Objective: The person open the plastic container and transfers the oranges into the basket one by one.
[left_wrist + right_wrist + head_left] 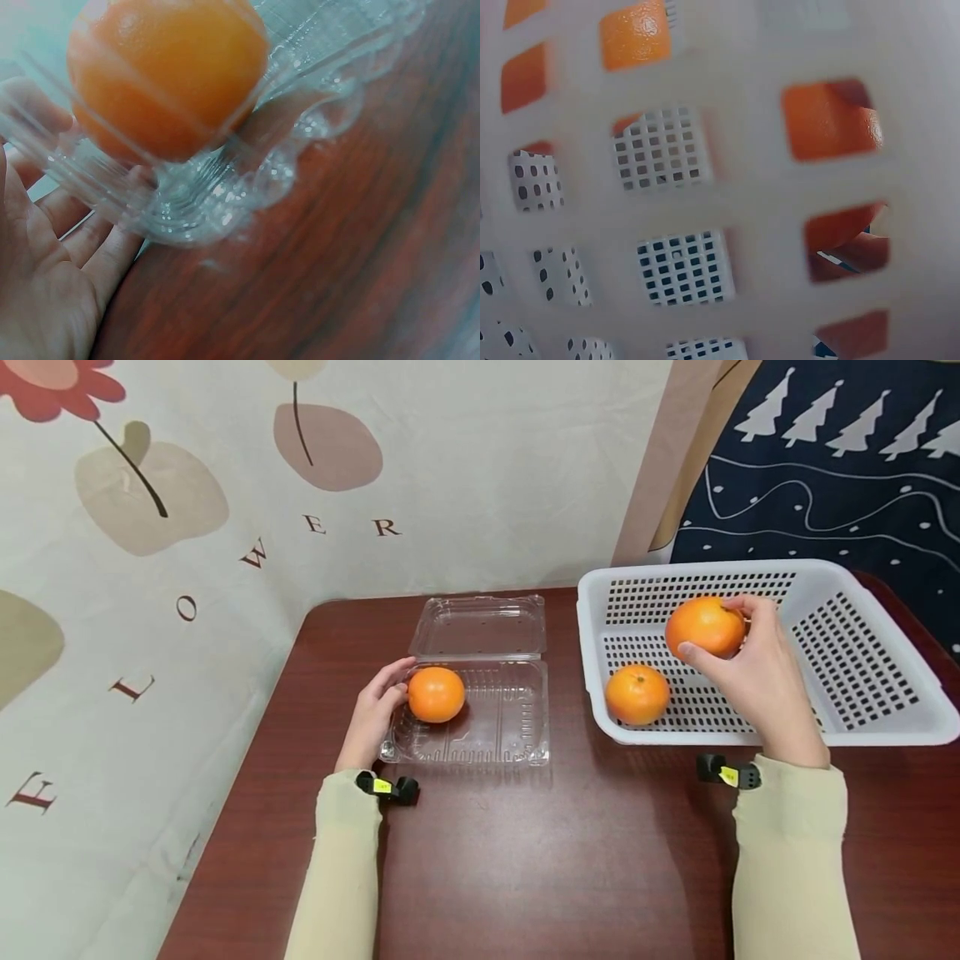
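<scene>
A clear plastic clamshell container [498,710] lies with its lid [480,628] folded back behind it. One orange [437,695] sits at the left side of its base. My left hand [372,710] holds the container's left edge beside that orange; the left wrist view shows fingers [97,240] against the outer wall. Over the white basket [885,610], my right hand [772,681] grips a second orange [705,625] between thumb and fingers. A third orange [637,695] rests at the basket's front left. In the right wrist view, the perforated basket wall [757,195] hides most of that hand.
Both containers stand on a dark red wooden table [555,860]. Behind and to the left hangs a pale cloth [487,468] with printed flowers and letters. A navy cloth [825,502] with white trees hangs behind the basket.
</scene>
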The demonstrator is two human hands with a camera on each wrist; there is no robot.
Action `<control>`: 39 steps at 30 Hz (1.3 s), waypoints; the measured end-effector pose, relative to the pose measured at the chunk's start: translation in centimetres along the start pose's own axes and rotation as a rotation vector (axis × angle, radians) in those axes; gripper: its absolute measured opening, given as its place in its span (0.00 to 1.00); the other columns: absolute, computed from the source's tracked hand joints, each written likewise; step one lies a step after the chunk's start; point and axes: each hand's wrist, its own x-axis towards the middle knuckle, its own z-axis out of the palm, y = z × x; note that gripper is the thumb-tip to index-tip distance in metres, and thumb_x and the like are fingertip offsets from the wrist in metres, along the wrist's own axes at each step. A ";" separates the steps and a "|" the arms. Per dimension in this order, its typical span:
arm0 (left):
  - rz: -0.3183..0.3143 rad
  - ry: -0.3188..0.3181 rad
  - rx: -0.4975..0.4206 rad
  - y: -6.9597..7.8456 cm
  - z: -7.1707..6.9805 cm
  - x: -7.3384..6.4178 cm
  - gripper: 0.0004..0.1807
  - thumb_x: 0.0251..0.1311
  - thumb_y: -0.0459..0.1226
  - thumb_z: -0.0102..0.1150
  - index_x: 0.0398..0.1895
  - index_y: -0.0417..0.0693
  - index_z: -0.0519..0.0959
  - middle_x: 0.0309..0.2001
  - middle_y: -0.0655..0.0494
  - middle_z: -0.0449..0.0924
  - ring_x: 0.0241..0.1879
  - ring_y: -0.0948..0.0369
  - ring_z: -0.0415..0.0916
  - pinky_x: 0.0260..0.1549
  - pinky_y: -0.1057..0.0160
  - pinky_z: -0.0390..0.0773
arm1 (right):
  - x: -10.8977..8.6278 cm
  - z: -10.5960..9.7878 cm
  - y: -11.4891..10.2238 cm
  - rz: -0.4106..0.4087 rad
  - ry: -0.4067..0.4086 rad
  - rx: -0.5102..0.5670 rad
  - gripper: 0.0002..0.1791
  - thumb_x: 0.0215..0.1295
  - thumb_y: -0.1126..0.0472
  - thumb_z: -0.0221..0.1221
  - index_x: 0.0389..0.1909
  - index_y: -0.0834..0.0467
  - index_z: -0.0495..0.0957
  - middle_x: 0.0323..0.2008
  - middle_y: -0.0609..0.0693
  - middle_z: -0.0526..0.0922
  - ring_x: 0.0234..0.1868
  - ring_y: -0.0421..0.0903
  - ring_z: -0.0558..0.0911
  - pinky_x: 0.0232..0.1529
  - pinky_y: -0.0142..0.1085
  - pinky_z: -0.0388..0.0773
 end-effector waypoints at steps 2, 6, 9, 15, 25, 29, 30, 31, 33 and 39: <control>-0.002 0.002 0.001 0.0 0.0 0.0 0.20 0.64 0.34 0.41 0.60 0.51 0.67 0.58 0.53 0.67 0.54 0.58 0.66 0.54 0.52 0.64 | 0.0 0.0 0.1 0.006 -0.006 0.005 0.43 0.53 0.43 0.58 0.63 0.57 0.49 0.58 0.61 0.59 0.49 0.59 0.64 0.49 0.55 0.65; 0.003 0.001 0.006 0.0 0.0 0.0 0.20 0.64 0.34 0.41 0.60 0.51 0.67 0.58 0.52 0.67 0.54 0.58 0.66 0.54 0.52 0.65 | 0.1 0.1 0.3 0.012 -0.002 0.005 0.43 0.53 0.43 0.58 0.63 0.57 0.49 0.58 0.61 0.59 0.49 0.59 0.64 0.48 0.54 0.65; 0.002 0.001 0.004 0.1 0.0 0.0 0.20 0.64 0.34 0.41 0.60 0.51 0.67 0.58 0.52 0.67 0.54 0.58 0.66 0.54 0.53 0.65 | 0.1 0.1 0.5 0.011 0.005 0.007 0.42 0.53 0.44 0.58 0.62 0.57 0.49 0.57 0.61 0.59 0.49 0.59 0.64 0.48 0.54 0.65; 0.002 -0.002 0.000 0.0 0.0 0.1 0.20 0.64 0.34 0.41 0.60 0.51 0.67 0.57 0.53 0.67 0.54 0.58 0.66 0.54 0.52 0.64 | 0.1 0.1 0.7 0.010 0.008 -0.002 0.42 0.53 0.45 0.59 0.62 0.57 0.50 0.57 0.62 0.59 0.49 0.59 0.64 0.48 0.54 0.66; 0.007 -0.001 -0.002 0.1 0.1 0.1 0.20 0.64 0.33 0.41 0.60 0.50 0.67 0.57 0.53 0.67 0.54 0.58 0.65 0.54 0.52 0.65 | 0.1 -0.2 0.9 0.044 -0.003 -0.016 0.46 0.51 0.40 0.58 0.63 0.58 0.49 0.60 0.63 0.58 0.48 0.61 0.64 0.47 0.56 0.64; 0.011 -0.002 0.004 0.1 0.1 0.1 0.20 0.64 0.33 0.41 0.60 0.50 0.67 0.58 0.53 0.67 0.54 0.58 0.65 0.54 0.53 0.65 | 0.2 -0.4 1.0 0.059 -0.008 -0.025 0.46 0.51 0.39 0.57 0.63 0.59 0.49 0.59 0.63 0.59 0.48 0.62 0.64 0.46 0.57 0.64; 0.008 -0.001 0.003 0.1 0.1 0.1 0.20 0.64 0.33 0.41 0.60 0.50 0.67 0.58 0.54 0.67 0.54 0.59 0.65 0.54 0.53 0.65 | 0.2 -0.4 1.1 0.065 -0.011 -0.027 0.46 0.51 0.39 0.57 0.63 0.59 0.49 0.58 0.64 0.60 0.48 0.62 0.64 0.46 0.57 0.64; 0.004 -0.001 0.003 0.1 0.0 0.1 0.20 0.64 0.34 0.41 0.60 0.51 0.67 0.58 0.54 0.67 0.54 0.59 0.65 0.54 0.54 0.65 | 0.2 -0.4 1.2 0.073 -0.015 -0.033 0.46 0.51 0.38 0.56 0.63 0.59 0.48 0.57 0.64 0.60 0.48 0.62 0.64 0.46 0.57 0.64; -0.005 0.000 0.009 0.0 0.0 0.0 0.20 0.64 0.34 0.41 0.60 0.52 0.67 0.58 0.55 0.67 0.54 0.59 0.65 0.53 0.56 0.66 | 0.2 -0.5 1.3 0.093 -0.025 -0.050 0.47 0.51 0.37 0.55 0.63 0.60 0.48 0.56 0.66 0.62 0.47 0.62 0.64 0.45 0.56 0.64; -0.017 -0.001 0.012 -0.3 -0.1 0.0 0.20 0.65 0.35 0.41 0.60 0.54 0.67 0.58 0.57 0.67 0.55 0.60 0.65 0.53 0.58 0.66 | 0.2 -0.8 1.5 0.138 -0.059 -0.076 0.49 0.50 0.34 0.53 0.64 0.59 0.46 0.54 0.67 0.62 0.46 0.63 0.64 0.43 0.56 0.64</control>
